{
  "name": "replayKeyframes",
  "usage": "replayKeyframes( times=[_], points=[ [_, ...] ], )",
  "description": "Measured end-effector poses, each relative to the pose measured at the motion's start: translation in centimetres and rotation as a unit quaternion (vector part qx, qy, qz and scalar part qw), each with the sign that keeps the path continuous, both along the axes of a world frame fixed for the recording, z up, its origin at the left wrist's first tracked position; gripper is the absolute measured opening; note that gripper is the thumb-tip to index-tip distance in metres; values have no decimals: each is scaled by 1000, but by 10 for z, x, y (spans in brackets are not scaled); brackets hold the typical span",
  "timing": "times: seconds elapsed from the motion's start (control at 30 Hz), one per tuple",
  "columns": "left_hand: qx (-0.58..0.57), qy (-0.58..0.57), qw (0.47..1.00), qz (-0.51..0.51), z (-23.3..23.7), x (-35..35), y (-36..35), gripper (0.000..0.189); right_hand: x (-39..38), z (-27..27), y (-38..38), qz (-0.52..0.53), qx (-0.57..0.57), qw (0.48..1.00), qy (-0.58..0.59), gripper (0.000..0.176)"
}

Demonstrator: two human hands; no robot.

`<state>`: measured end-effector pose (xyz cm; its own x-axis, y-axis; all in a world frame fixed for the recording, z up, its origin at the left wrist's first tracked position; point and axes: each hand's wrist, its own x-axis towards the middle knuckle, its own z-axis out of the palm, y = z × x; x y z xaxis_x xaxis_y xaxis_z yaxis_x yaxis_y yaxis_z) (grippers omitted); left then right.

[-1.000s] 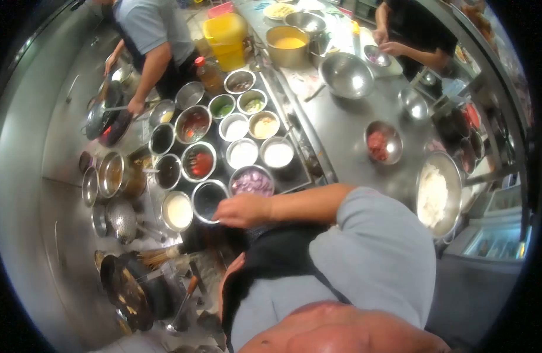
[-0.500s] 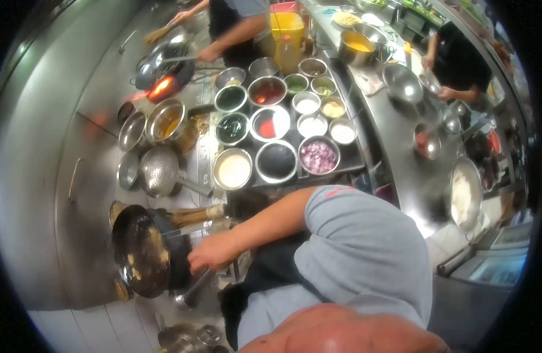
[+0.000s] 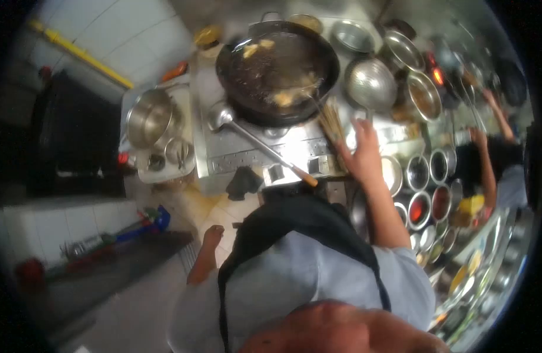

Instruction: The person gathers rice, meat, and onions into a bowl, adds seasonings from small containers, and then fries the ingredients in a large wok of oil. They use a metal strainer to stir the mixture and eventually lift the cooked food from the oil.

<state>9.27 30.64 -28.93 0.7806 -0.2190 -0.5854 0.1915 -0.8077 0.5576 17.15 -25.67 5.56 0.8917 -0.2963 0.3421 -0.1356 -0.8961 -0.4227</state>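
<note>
My right hand (image 3: pixel 365 156) reaches forward with thumb and fingers apart, its fingertips right at the handle end of a perforated strainer (image 3: pixel 371 85). Beside its thumb lies a bamboo brush (image 3: pixel 331 122). Left of it, a black wok (image 3: pixel 277 65) on the stove holds dark liquid with golden food pieces (image 3: pixel 286 97). A long ladle (image 3: pixel 262 144) with a wooden handle end rests across the stove's front, with no hand on it. My left hand (image 3: pixel 213 235) hangs low at my side, away from the stove, fingers curled and nothing showing in them.
A metal pot (image 3: pixel 150 117) stands on a tray at the left. Pans and a pot of brown liquid (image 3: pixel 424 97) stand beyond the strainer. Several ingredient bowls (image 3: pixel 419 210) line my right side. A co-worker's arm (image 3: pixel 489 170) is farther right.
The view has swung round to face the wok. My right hand has moved from beside the wok to the strainer's handle. My left hand has come into view.
</note>
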Motion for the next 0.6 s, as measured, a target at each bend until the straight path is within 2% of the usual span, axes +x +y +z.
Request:
replayKeyframes(
  times=[0.03, 0.07, 0.1, 0.13, 0.17, 0.2, 0.23, 0.27, 0.3, 0.37, 0.4, 0.43, 0.5, 0.53, 0.6],
  points=[
    [-3, 3, 1000, 21, 15, -6, -17, 20, 9, -8, 0, 2, -45, 998, 48, 56],
    [23, -19, 998, -58, 22, -17, -26, 19, 17, -16, -3, 0, -81, 990, 116, 66],
    [48, -43, 988, -138, 11, -27, -27, 19, 22, -24, -4, 15, -86, 989, 117, 66],
    [106, -112, 968, -196, 1, -39, -32, 20, 27, -30, -7, -11, -71, 974, 213, 62],
    [106, -113, 970, -185, 0, -44, -39, 20, 33, -40, -10, -42, -54, 949, 307, 58],
    [90, -113, 970, -196, 2, -50, -47, 20, 39, -58, -23, -46, -37, 936, 348, 46],
    [72, -111, 969, -207, 3, -60, -56, 20, 36, -70, -41, -41, -41, 935, 350, 46],
    [92, -65, 984, -137, 10, -66, -73, 19, 37, -74, -56, -25, -38, 952, 301, 42],
    [90, -60, 986, -129, 14, -68, -84, 19, 40, -71, -64, -7, -33, 967, 253, 39],
    [140, -60, 971, -183, 28, -72, -102, 17, 40, -47, -79, 27, -43, 969, 242, 40],
    [153, -11, 973, -172, 45, -68, -115, 16, 45, -36, -83, 27, -50, 971, 233, 39],
    [153, -10, 973, -170, 45, -71, -120, 16, 51, -28, -88, 25, -58, 973, 222, 38],
    [84, 2, 996, -17, 31, -80, -123, 15, 78, -13, -94, 35, -62, 973, 219, 37],
    [84, 4, 996, -20, 32, -80, -123, 15, 94, -10, -97, 44, -66, 973, 215, 37],
    [94, -98, 976, -168, 32, -72, -124, 15, 131, -7, -98, 34, -77, 976, 199, 35]
  ],
)
